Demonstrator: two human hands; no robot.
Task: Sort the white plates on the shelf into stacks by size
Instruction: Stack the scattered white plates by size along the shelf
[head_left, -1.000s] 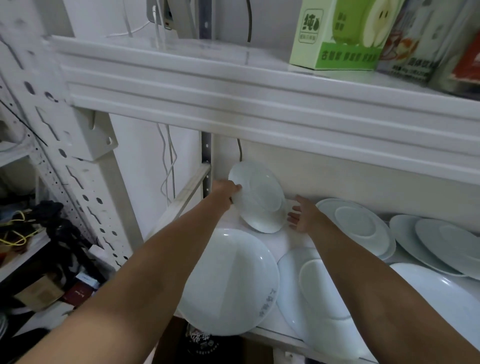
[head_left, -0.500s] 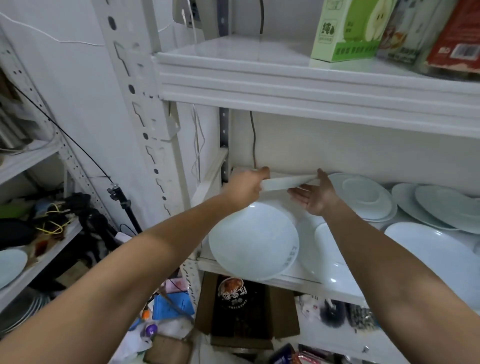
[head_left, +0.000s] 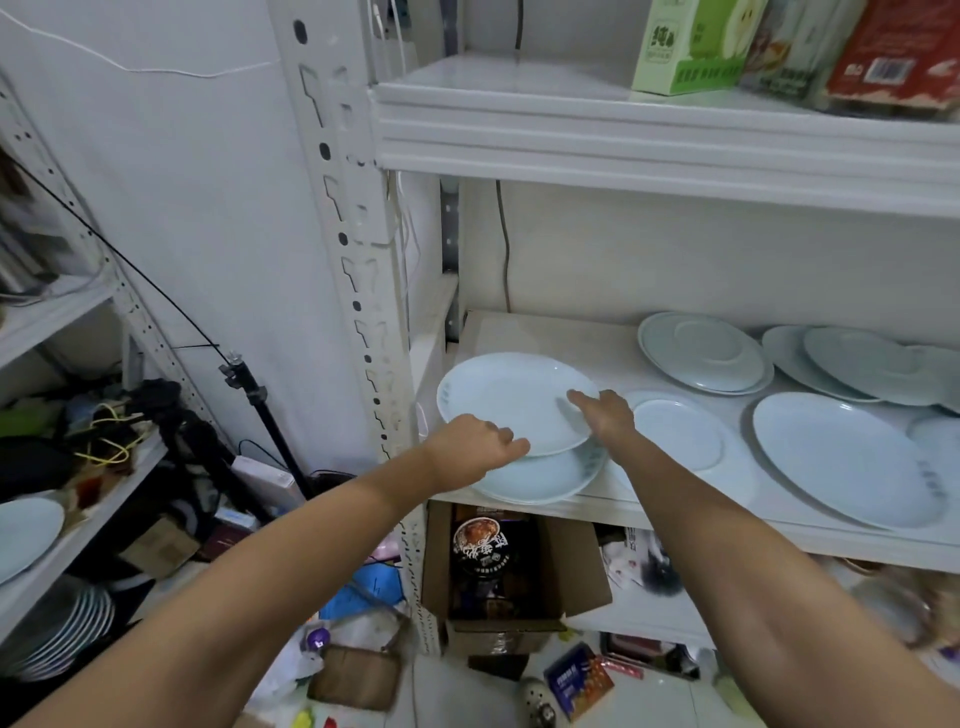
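Observation:
A white plate (head_left: 511, 397) lies on top of a similar white plate (head_left: 540, 475) at the shelf's front left corner. My left hand (head_left: 475, 449) grips the upper plate's near rim. My right hand (head_left: 605, 415) holds its right rim with a finger stretched over the top. To the right on the shelf (head_left: 550, 335) sit a smaller plate (head_left: 675, 431), a large plate (head_left: 841, 460), a stack of two plates (head_left: 704, 353) at the back, and overlapping plates (head_left: 852, 364) at the far right.
The upper shelf (head_left: 623, 130) hangs low over the plates and carries a green carton (head_left: 685, 47) and other boxes. An open cardboard box (head_left: 498, 566) stands below. A side rack at left holds a plate (head_left: 23, 532) and stacked plates (head_left: 62, 629).
The plate that I held tilted near the back wall has come forward and down, and now lies flat on the front-left plate. Both hands moved with it.

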